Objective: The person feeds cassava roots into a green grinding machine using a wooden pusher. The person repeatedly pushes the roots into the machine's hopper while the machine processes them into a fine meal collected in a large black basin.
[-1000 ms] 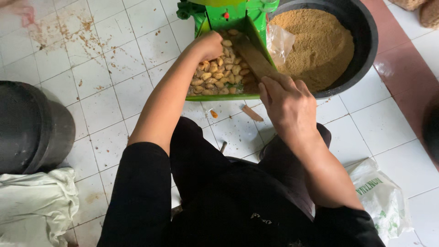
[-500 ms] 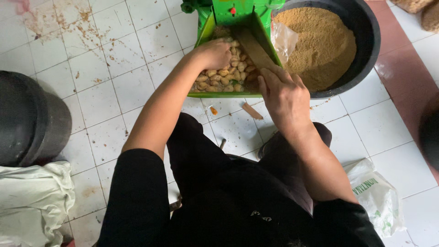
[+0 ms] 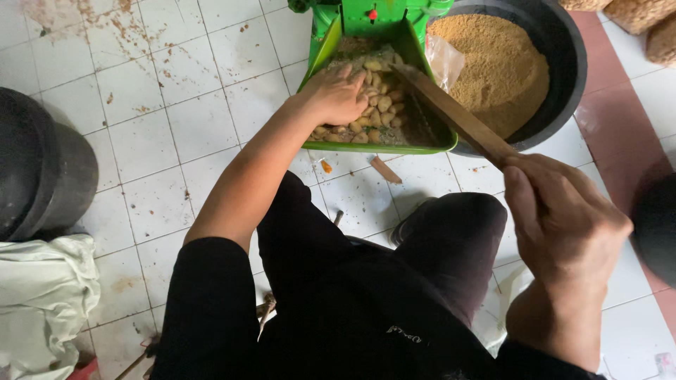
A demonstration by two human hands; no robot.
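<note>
A green metal hopper tray (image 3: 320, 56) on a green machine holds a heap of pale tan nuts (image 3: 384, 102). My left hand (image 3: 338, 95) lies palm down on the nuts at the tray's left side, fingers spread among them. My right hand (image 3: 563, 218) grips the near end of a brown wooden stick (image 3: 451, 112). The stick slants up and left, its far end resting in the tray over the nuts. A large black basin (image 3: 563, 70) to the right of the tray is filled with brown ground meal (image 3: 493, 63).
A black round bucket (image 3: 42, 169) stands at the left, with a white cloth sack (image 3: 42, 302) below it. The white tiled floor (image 3: 176, 127) is strewn with brown crumbs. Woven sacks (image 3: 634, 21) sit top right. My knees in black trousers fill the foreground.
My right hand has drawn back toward me along the stick, which now shows most of its length. My left hand stays on the nuts. The view has tilted down.
</note>
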